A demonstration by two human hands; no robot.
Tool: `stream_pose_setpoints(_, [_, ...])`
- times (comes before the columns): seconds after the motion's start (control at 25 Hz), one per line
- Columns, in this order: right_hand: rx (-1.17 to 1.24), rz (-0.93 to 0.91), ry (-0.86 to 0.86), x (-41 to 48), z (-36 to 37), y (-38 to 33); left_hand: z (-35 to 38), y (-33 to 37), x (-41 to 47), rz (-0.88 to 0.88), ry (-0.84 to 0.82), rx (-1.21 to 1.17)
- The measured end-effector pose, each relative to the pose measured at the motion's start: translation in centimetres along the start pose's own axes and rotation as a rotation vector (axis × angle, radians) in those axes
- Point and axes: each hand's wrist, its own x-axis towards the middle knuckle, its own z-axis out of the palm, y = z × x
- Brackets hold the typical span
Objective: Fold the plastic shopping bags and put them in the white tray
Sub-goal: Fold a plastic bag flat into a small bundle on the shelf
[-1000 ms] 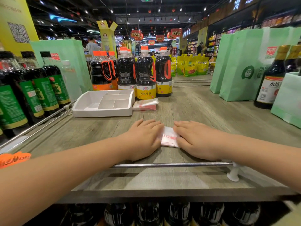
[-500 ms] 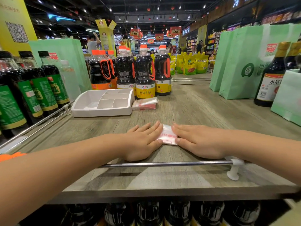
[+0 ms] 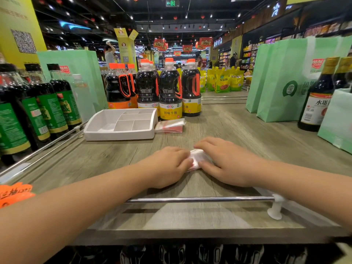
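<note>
A small folded white and red plastic bag (image 3: pixel 197 159) lies on the wooden shelf between my hands. My left hand (image 3: pixel 167 166) has its fingers curled against the bag's left edge. From the right, my right hand (image 3: pixel 226 162) arches over the bag, thumb at its near edge, and most of the bag is hidden under both hands. The white tray (image 3: pixel 118 134), divided into compartments, stands at the back left and holds nothing I can see. More plastic bags (image 3: pixel 169 126) lie flat against the tray's right side.
Dark sauce bottles (image 3: pixel 169 92) stand right behind the tray, and green-labelled bottles (image 3: pixel 47 103) line the left behind a rail. Green paper bags (image 3: pixel 282 82) and a bottle (image 3: pixel 316 100) stand at the right. A metal rail (image 3: pixel 190 199) runs along the shelf's near edge.
My flat hands have drawn together and curled onto the bag. The bag has gone from lying flat to bunched up and smaller between my fingers.
</note>
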Motion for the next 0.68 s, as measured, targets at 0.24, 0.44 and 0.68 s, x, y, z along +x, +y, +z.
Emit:
stream_pose_setpoints(0.24, [0.032,0.049,-0.368,0.0,0.3,0.0,0.1,0.1,0.0,-0.109,-0.256,0.045])
stream_pose_setpoints(0.44, [0.089,0.066,-0.37,-1.0,-0.7,-0.1,-0.4,-0.2,-0.7,-0.148,-0.301,0.061])
stream_pose_setpoints(0.68, [0.183,0.194,-0.085,-1.2,-1.0,0.3,-1.0,-0.5,-1.1,-0.143,-0.192,0.016])
